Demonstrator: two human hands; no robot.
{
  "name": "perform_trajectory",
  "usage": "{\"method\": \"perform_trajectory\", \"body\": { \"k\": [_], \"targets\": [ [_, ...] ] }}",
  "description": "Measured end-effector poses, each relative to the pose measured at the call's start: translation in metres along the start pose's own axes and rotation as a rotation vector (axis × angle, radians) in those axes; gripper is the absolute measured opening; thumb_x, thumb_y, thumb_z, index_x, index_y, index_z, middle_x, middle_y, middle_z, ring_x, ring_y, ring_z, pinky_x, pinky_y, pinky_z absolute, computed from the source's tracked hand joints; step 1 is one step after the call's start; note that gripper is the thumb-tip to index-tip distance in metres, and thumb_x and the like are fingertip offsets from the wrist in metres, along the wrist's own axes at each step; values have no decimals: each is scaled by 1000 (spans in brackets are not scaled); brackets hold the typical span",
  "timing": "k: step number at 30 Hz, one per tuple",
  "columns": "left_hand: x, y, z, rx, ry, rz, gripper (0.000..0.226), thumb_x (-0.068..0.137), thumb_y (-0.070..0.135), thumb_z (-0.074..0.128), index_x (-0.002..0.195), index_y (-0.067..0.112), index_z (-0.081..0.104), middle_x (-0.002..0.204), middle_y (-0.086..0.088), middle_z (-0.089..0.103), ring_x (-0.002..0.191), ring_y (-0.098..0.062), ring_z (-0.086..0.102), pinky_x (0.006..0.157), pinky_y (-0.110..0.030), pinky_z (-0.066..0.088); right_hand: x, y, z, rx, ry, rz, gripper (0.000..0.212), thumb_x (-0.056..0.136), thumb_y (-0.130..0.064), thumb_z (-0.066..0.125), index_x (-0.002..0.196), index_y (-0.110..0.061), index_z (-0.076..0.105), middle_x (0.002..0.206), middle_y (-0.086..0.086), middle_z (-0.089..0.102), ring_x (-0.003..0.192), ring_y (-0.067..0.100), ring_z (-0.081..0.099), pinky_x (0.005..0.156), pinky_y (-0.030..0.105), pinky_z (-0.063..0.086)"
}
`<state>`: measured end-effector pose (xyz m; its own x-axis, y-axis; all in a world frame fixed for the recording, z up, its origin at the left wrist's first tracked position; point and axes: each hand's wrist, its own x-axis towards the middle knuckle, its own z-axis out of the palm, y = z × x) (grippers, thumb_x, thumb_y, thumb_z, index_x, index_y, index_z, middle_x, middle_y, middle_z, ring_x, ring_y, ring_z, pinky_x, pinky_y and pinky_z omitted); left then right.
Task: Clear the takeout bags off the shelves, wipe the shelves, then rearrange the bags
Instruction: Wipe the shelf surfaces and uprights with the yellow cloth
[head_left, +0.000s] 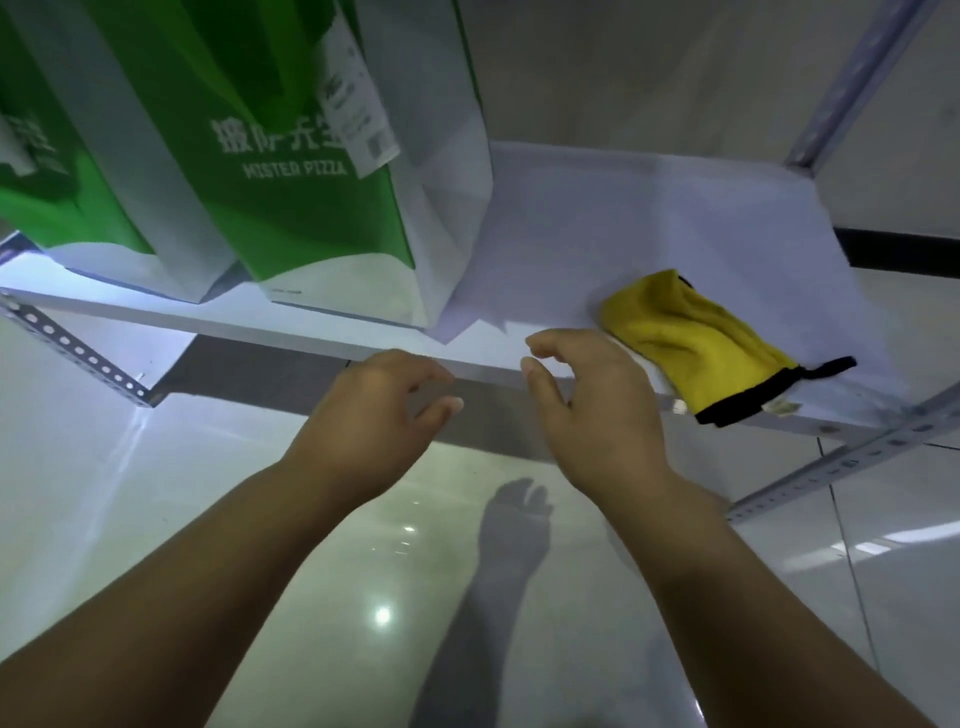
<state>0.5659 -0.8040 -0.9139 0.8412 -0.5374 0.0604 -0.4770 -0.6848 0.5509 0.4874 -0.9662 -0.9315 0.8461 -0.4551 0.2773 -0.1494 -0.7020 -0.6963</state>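
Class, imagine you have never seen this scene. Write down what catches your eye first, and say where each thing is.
The green bags stand out first, upright on the left of the shelf. Next comes the yellow cloth, lying at the shelf's right front edge. The left hand and right hand hover at the front edge, holding nothing.

Green-and-white takeout bag, above and slightly left of the left hand: white "MISTER PIZZA", with larger Chinese characters over it, blurred. Receipt slip on the same bag: print unreadable.
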Motion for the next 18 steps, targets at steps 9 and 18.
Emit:
{"method": "perform_trajectory", "body": {
  "k": [9,18],
  "targets": [
    [31,-89,-57,-176,332,18,13,86,31,62,98,30,57,100,10,57,86,1,57,66,-8,38,34,-49,52,159,190,117,23,87,-32,61,109,-24,60,99,-11,63,91,6,59,79,40,53],
    [77,-136,-63,-434,400,-94,61,86,20,64,138,16,33,134,-9,36,120,-24,44,101,-44,42,63,-85,95,-63,201,269,32,93,-34,51,123,-21,52,111,-6,60,98,15,57,79,30,46]
  ]
}}
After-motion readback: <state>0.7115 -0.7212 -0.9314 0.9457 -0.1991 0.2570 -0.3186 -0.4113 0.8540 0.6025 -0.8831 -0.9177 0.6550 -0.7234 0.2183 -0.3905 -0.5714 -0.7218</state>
